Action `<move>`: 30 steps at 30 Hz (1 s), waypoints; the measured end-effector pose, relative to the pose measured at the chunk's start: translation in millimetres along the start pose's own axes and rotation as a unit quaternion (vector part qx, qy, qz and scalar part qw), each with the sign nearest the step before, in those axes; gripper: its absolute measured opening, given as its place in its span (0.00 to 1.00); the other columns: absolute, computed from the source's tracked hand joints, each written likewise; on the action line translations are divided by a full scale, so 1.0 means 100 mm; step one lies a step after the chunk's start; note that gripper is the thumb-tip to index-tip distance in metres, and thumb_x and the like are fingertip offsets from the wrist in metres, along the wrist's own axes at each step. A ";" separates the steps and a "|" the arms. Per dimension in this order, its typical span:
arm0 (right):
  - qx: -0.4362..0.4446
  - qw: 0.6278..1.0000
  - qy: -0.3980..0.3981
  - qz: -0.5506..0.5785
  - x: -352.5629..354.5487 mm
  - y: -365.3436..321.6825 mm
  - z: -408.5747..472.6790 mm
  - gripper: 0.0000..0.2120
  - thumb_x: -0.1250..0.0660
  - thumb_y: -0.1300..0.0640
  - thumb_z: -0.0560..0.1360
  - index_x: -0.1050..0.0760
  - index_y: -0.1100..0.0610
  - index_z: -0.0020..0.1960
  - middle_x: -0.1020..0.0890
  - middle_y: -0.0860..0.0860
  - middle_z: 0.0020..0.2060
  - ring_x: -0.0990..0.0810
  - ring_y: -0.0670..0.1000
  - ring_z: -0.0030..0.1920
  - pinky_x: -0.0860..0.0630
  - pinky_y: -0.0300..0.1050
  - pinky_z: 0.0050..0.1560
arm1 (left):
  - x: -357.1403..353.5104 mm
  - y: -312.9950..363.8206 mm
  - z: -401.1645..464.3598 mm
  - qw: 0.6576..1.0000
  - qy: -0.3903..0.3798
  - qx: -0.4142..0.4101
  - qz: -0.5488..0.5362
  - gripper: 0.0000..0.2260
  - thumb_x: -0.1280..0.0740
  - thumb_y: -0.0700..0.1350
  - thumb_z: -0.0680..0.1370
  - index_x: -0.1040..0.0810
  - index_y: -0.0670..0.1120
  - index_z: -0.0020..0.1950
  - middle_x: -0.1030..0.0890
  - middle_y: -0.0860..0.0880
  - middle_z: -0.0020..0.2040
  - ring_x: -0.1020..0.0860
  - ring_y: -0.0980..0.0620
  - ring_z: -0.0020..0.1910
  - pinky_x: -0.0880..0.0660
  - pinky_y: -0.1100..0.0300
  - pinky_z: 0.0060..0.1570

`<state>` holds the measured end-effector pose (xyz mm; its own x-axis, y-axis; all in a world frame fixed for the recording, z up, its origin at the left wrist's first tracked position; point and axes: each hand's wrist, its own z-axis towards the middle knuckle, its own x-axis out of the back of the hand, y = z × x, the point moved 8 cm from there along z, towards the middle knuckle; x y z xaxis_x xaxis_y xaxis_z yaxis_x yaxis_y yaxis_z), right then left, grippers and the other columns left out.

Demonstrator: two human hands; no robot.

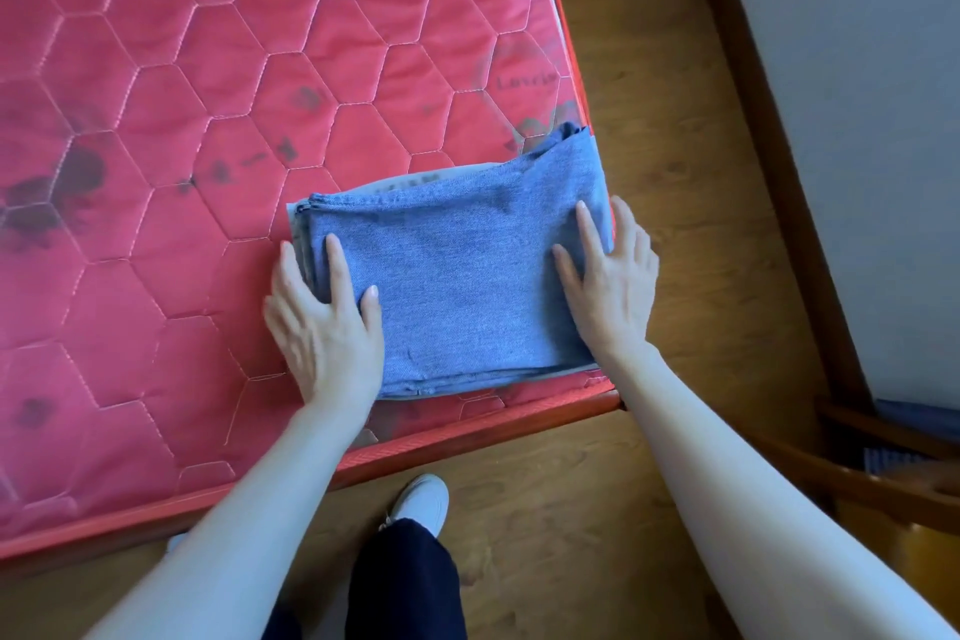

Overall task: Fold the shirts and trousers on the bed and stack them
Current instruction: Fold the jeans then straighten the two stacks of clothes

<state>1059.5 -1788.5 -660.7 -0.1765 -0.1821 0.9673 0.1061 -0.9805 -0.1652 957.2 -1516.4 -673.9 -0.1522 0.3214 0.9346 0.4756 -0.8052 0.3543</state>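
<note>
A folded pair of blue denim trousers lies as a flat rectangle at the near right corner of the red quilted mattress. A pale grey garment shows under its far edge. My left hand rests on the stack's left edge, fingers straight and spread. My right hand lies flat against the stack's right edge, at the side of the mattress. Neither hand grips the cloth.
The mattress has dark stains and a red border. Wooden floor runs along the right and near sides. A wooden chair stands at the lower right, by a white wall. My foot in a white shoe is below the bed's edge.
</note>
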 end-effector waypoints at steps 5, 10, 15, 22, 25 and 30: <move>0.184 0.979 0.058 0.068 -0.01 -0.80 0.03 0.19 0.40 0.56 0.79 0.27 0.54 0.69 0.28 0.55 0.70 0.31 0.57 0.71 0.35 0.57 0.70 | -0.12 0.79 -0.04 0.955 0.018 -0.286 0.079 0.26 0.39 0.41 0.78 0.37 0.45 0.76 0.41 0.43 0.78 0.46 0.42 0.78 0.54 0.40 0.74; 0.152 0.975 -0.164 -0.009 -0.73 -0.79 0.16 0.28 0.51 0.39 0.80 0.48 0.46 0.78 0.47 0.51 0.78 0.49 0.51 0.78 0.55 0.59 0.76 | -0.54 0.67 0.35 0.973 -0.053 -0.171 0.144 0.25 0.47 0.55 0.82 0.46 0.54 0.79 0.48 0.48 0.80 0.51 0.44 0.79 0.58 0.37 0.73; 0.077 0.981 -0.172 -0.044 -0.82 -0.41 0.31 0.32 0.56 0.36 0.80 0.54 0.48 0.79 0.50 0.51 0.79 0.54 0.51 0.78 0.61 0.58 0.76 | -0.54 0.48 0.42 0.986 -0.024 -0.095 0.138 0.26 0.50 0.57 0.81 0.46 0.52 0.79 0.49 0.44 0.80 0.52 0.43 0.78 0.57 0.34 0.71; -0.040 0.986 -0.143 -0.080 -0.48 -0.12 0.31 0.28 0.54 0.44 0.83 0.50 0.53 0.79 0.51 0.57 0.78 0.54 0.56 0.78 0.55 0.65 0.74 | -0.31 0.42 0.40 0.992 -0.011 -0.049 0.115 0.29 0.47 0.53 0.82 0.50 0.43 0.79 0.51 0.41 0.80 0.54 0.43 0.78 0.55 0.34 0.73; 0.071 0.994 -0.080 -0.010 -0.33 -0.56 0.12 0.25 0.51 0.47 0.82 0.41 0.54 0.77 0.42 0.57 0.77 0.45 0.57 0.77 0.51 0.63 0.74 | -0.33 0.77 0.17 0.974 0.003 -0.190 0.126 0.26 0.49 0.52 0.82 0.45 0.44 0.79 0.45 0.45 0.79 0.50 0.42 0.78 0.57 0.36 0.73; 0.147 0.969 -0.198 -0.016 -0.68 -0.76 -0.28 0.27 0.53 0.44 0.81 0.46 0.49 0.79 0.46 0.52 0.78 0.49 0.53 0.78 0.52 0.62 0.75 | -0.62 0.68 -0.05 0.959 -0.079 -0.206 0.180 0.26 0.51 0.55 0.82 0.47 0.52 0.79 0.49 0.50 0.80 0.52 0.45 0.79 0.57 0.32 0.72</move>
<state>1035.7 -1703.7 -719.0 0.1994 -0.0524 0.9785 0.3915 -0.9112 -0.1286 994.7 -1593.2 -707.9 0.1062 0.0310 0.9939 0.0842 -0.9962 0.0221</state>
